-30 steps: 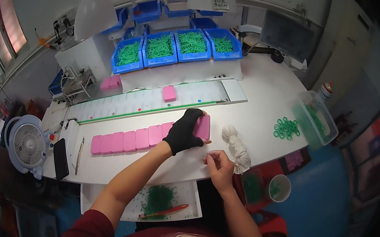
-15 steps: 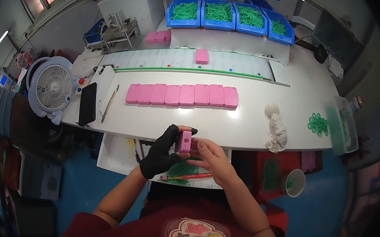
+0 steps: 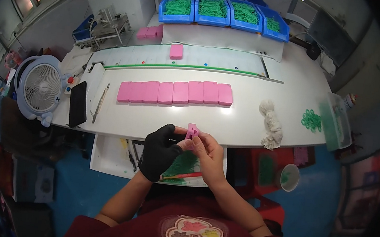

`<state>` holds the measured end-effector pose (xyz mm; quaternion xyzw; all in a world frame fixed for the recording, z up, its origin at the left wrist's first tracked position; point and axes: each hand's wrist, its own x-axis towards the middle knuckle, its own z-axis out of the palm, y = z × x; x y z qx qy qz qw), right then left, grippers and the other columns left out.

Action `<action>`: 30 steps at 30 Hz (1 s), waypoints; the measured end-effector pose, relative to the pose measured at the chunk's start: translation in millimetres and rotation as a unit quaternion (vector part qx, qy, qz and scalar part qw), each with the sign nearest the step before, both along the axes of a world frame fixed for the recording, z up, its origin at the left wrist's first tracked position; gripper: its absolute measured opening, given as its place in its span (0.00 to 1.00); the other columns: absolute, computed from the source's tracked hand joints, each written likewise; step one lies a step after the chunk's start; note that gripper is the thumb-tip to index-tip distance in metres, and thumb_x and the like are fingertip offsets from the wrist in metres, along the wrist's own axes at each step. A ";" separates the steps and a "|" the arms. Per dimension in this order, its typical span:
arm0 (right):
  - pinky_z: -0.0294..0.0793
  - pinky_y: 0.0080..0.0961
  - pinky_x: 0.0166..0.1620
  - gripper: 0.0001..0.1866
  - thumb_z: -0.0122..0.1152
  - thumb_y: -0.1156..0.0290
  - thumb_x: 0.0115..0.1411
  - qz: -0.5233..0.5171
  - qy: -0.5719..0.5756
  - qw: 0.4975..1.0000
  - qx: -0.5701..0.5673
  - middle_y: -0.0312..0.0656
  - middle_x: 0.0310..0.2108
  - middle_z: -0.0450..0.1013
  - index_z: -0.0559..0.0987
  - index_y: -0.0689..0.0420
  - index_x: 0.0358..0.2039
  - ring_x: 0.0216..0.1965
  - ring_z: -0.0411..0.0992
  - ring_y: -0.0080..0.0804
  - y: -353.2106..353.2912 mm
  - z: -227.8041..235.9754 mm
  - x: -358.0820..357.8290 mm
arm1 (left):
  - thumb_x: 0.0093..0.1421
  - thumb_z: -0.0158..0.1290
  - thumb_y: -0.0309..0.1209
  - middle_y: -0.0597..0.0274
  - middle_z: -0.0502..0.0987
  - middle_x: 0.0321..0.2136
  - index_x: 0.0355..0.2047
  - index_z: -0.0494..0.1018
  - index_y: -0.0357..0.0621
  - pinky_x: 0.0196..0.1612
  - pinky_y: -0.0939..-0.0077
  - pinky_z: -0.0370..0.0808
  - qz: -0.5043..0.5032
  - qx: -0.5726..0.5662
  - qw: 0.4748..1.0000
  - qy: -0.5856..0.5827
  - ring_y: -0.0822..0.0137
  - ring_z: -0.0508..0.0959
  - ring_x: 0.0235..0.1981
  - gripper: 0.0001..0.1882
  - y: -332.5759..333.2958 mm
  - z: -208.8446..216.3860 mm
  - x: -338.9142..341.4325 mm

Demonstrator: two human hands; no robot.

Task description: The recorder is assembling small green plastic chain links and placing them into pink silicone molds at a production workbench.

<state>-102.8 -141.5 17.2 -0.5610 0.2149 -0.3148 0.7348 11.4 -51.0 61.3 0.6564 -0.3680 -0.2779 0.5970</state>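
Note:
Between both hands, over the table's front edge, is a small pink block (image 3: 192,131) with an opening in the side facing up. My left hand (image 3: 159,154), in a black glove with bare fingertips, pinches its left side. The bare fingers of my right hand (image 3: 211,160) close on its right and lower side, thumb near the left one. Part of the block is hidden behind the fingers. Beyond the hands, a row of several similar pink blocks (image 3: 180,92) lies side by side on the white table (image 3: 153,119).
A pink block (image 3: 176,51) rides the conveyor belt (image 3: 127,56) behind the row. Below my hands, an open drawer (image 3: 102,155) holds green pieces. A fan (image 3: 41,86) and a black phone (image 3: 78,104) stand left; a cloth bundle (image 3: 271,126) and green rings (image 3: 311,120) lie right.
The held block has turned and shifted slightly away from me. My right fingers, loosely beside it before, now grip it. The conveyor's block has moved left with the belt. The view has shifted slightly.

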 end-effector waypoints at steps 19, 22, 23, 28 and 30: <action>0.79 0.25 0.34 0.15 0.46 0.67 0.70 -0.147 0.055 0.973 -0.169 0.44 0.28 0.77 0.73 0.69 0.41 0.32 0.78 0.28 -5.0 -5.3 -11.0 | 0.60 0.55 0.24 0.63 0.80 0.34 0.43 0.76 0.35 0.36 0.81 0.75 0.006 0.008 1.000 0.001 0.77 0.77 0.33 0.11 -9.3 0.9 -14.6; 0.81 0.23 0.36 0.15 0.44 0.67 0.71 -0.102 -0.063 0.992 0.037 0.45 0.36 0.76 0.72 0.68 0.42 0.37 0.78 0.30 -10.2 -5.2 -8.8 | 0.62 0.50 0.32 0.60 0.75 0.41 0.51 0.71 0.36 0.46 0.78 0.70 0.007 -0.045 0.997 0.058 0.75 0.73 0.43 0.19 -8.5 -1.4 -4.9; 0.81 0.23 0.36 0.15 0.44 0.67 0.71 -0.099 -0.064 0.992 0.039 0.45 0.36 0.76 0.72 0.68 0.42 0.37 0.78 0.30 -8.6 -3.5 -7.0 | 0.60 0.48 0.38 0.59 0.70 0.49 0.57 0.65 0.38 0.53 0.75 0.66 -0.055 -0.066 0.992 0.091 0.72 0.70 0.49 0.26 -8.8 -8.8 0.4; 0.75 0.14 0.30 0.15 0.43 0.66 0.71 0.064 -0.079 0.968 0.229 0.43 0.36 0.73 0.71 0.65 0.45 0.32 0.75 0.23 -3.6 2.1 -10.8 | 0.47 0.66 0.44 0.54 0.69 0.47 0.47 0.63 0.41 0.46 0.71 0.72 -0.120 -0.091 0.977 -0.151 0.64 0.73 0.42 0.34 -9.3 -23.0 3.9; 0.73 0.14 0.31 0.16 0.44 0.64 0.71 0.087 -0.058 0.972 0.211 0.40 0.34 0.72 0.71 0.64 0.45 0.28 0.72 0.19 -4.5 3.1 -9.4 | 0.40 0.71 0.47 0.54 0.72 0.39 0.42 0.63 0.40 0.37 0.69 0.75 -0.052 -0.052 0.951 -0.302 0.60 0.77 0.34 0.38 -11.5 -40.3 14.8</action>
